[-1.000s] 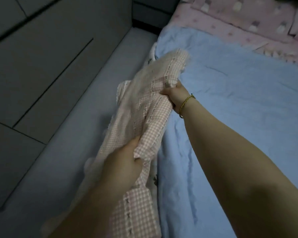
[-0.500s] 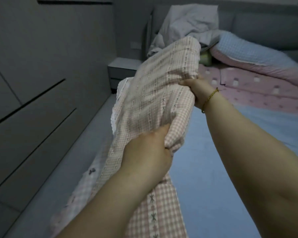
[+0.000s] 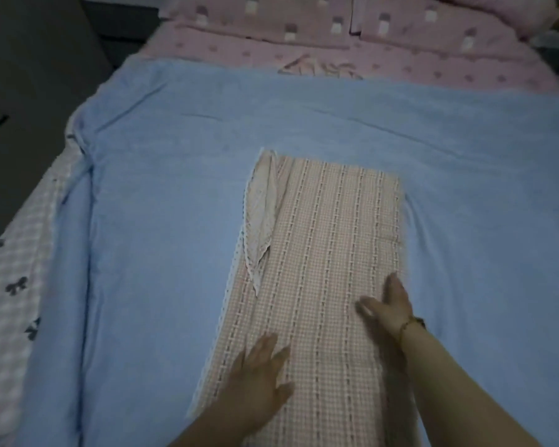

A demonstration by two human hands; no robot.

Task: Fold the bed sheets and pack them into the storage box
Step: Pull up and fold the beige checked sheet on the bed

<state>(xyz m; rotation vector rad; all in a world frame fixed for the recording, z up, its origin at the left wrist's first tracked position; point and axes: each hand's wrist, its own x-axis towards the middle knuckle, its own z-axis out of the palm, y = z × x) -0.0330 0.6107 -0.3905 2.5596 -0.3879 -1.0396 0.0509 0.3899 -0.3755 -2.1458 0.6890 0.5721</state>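
Flat on the bed, down the middle of a blue blanket [image 3: 162,188]: the pink checked sheet [image 3: 329,253], folded into one long narrow strip running away from the viewer. Far end square-cut and well short of the blanket's top edge. Right long edge straight, sunk slightly into the blanket. Left long edge trimmed with white lace [image 3: 229,285], with a loose triangular flap of paler lining turned over near the far left corner. Broad bare blanket on both sides of the strip and beyond its far end.

Left hand [image 3: 259,379] palm-down on the sheet near the lace edge, fingers [image 3: 268,348] straight and spread, gripping nothing. Right hand [image 3: 391,308] flat by the right edge, fingers straight, thumb out to the left, holding nothing; thin bracelet [image 3: 407,324] at the wrist.

Sheet woven in small checks crossed by lengthwise stitched stripes. Blanket soft, faintly creased. Pink spotted bedding [image 3: 400,50] across the head of the bed; gingham cloth with dark bows [image 3: 17,269] hanging off the left side.
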